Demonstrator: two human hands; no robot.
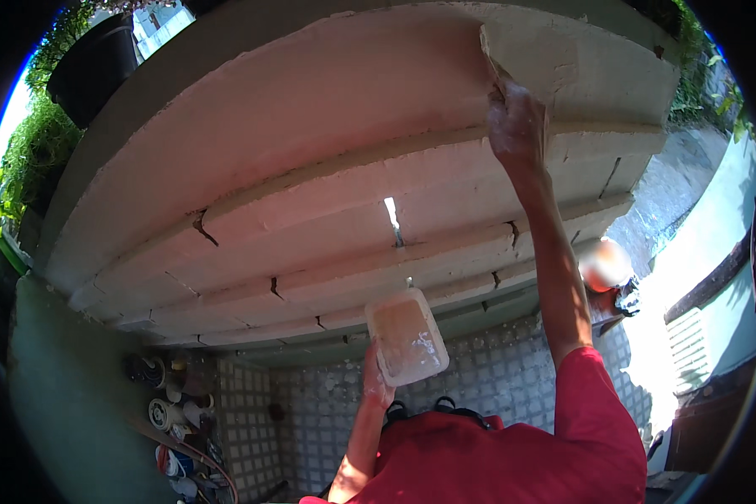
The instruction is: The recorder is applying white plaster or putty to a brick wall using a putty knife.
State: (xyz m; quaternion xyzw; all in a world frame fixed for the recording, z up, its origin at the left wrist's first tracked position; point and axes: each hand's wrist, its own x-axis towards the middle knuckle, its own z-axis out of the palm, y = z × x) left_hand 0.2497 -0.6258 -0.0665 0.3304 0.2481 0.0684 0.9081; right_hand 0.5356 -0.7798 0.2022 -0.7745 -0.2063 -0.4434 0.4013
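My right hand is raised at the upper right, its fingers closed round a putty knife. The thin blade is seen nearly edge-on, against the pinkish-white plastered wall. Lower down, near my body, my left hand grips the side of a pale rectangular plastic tub. Pinkish material coats the inside of that tub, with a few white smears on one side. Whitish residue marks the skin of both hands.
Ledges cross the wall, with dark gaps and one bright slot. A blurred white and orange container stands at right. Cans and tools line the lower left, beside a tiled floor. A dark plant pot sits upper left.
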